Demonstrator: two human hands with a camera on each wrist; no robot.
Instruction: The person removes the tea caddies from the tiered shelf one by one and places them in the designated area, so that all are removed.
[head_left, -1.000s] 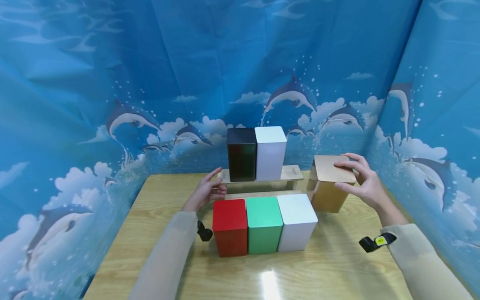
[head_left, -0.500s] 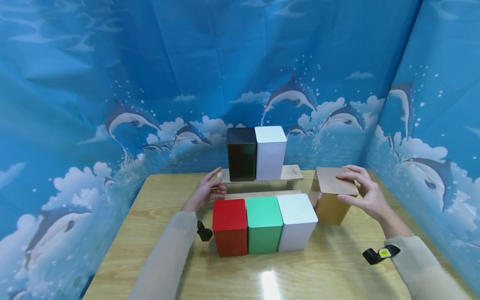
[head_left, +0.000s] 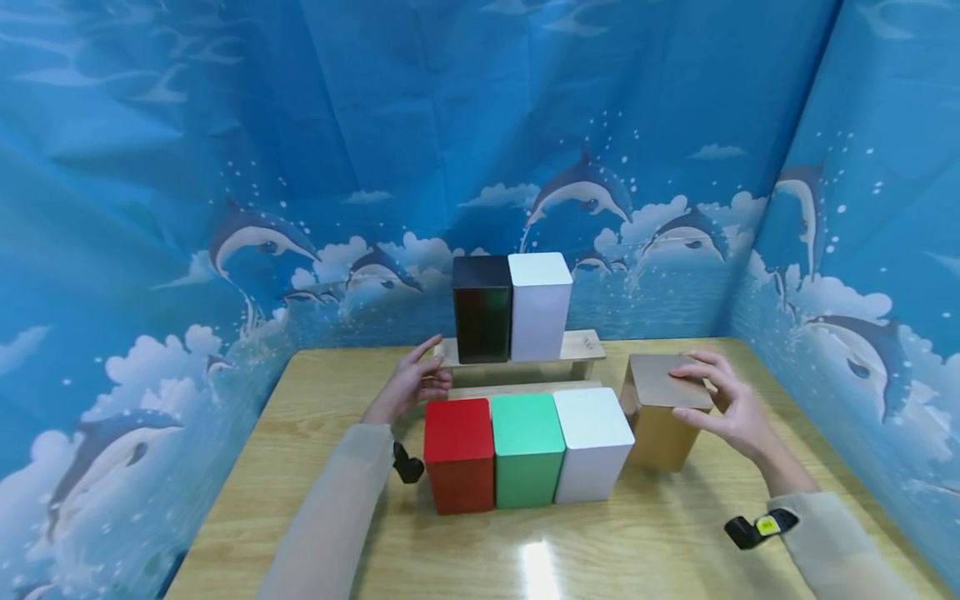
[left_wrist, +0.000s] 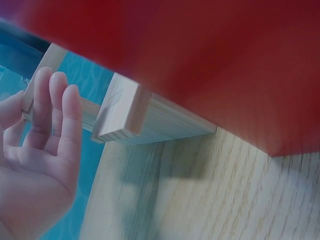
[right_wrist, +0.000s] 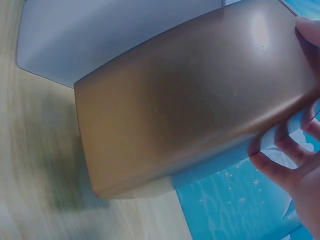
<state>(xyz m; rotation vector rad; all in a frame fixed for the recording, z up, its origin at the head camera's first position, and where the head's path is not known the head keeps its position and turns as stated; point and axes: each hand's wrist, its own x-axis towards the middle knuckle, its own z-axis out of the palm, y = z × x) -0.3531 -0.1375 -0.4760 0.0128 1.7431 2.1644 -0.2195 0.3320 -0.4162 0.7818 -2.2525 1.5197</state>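
In the head view the right grip (head_left: 729, 407) pinches the upper end of the gold box (head_left: 658, 429), near-upright at that grip's 9 o'clock, 2 o'clock from the front white box (head_left: 598, 454); the left grip (head_left: 411, 387) is farther off. In the left wrist view its fingers lie unclenched, the wooden stand (left_wrist: 122, 107) at their 3 o'clock, contact unclear. In the right wrist view the gold box's long axis points to 8 o'clock, the front white box close toward 10; whether it touches that or the table (right_wrist: 30, 150) cannot be told
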